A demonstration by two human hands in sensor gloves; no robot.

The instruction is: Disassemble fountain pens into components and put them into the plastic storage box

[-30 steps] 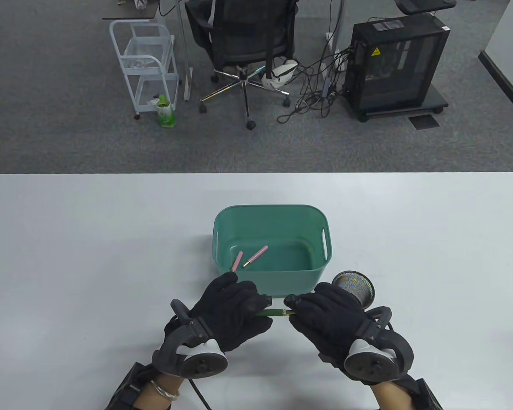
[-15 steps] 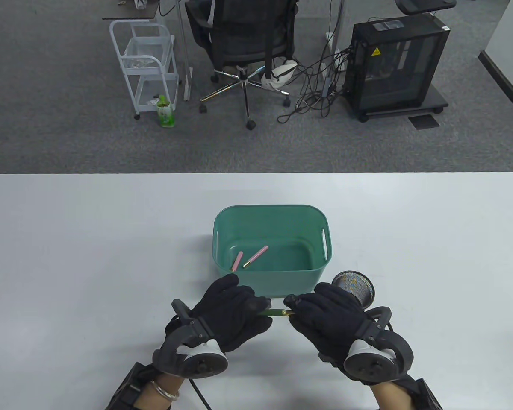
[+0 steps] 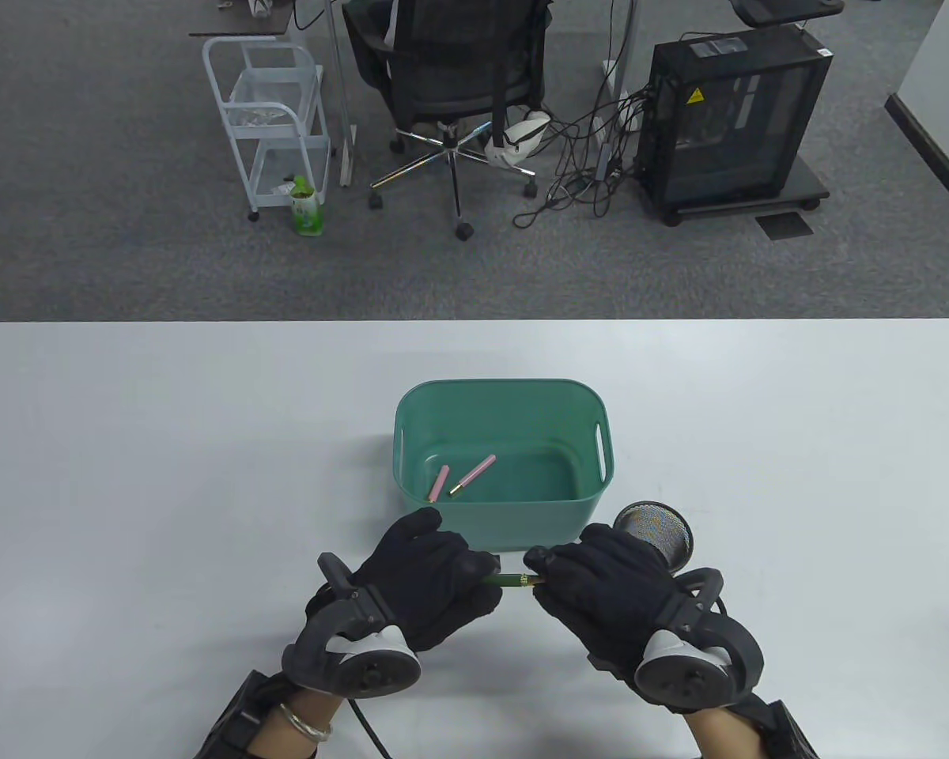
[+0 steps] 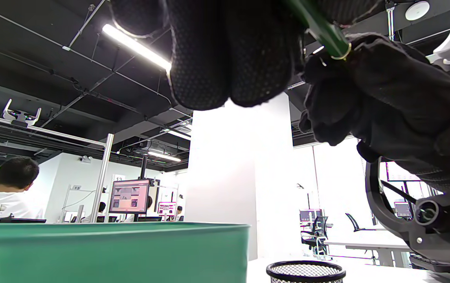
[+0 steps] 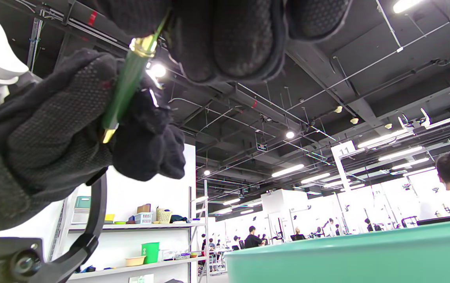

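We find almost nothing changed from half a second ago: both hands keep their grip on the pen in the same spot, just in front of the box, and the parts inside the box have not moved.

Our black-gloved left hand (image 3: 431, 581) has its fingers curled round the left end of the slim dark green fountain pen with gold bands (image 3: 512, 582), which lies level between the hands above the white table (image 3: 126, 474). In the left wrist view a gold ring sits where the green barrel meets the other glove. Our black-gloved right hand (image 3: 601, 589) pinches the pen's right end with curled fingertips.

Behind the hands stands the teal plastic storage box with handle slots (image 3: 503, 395), holding two pink pen pieces (image 3: 472, 475) near its left side. The round black mesh pen cup (image 3: 653, 534) stands just right of the box, touching the right hand's far side in the table view.
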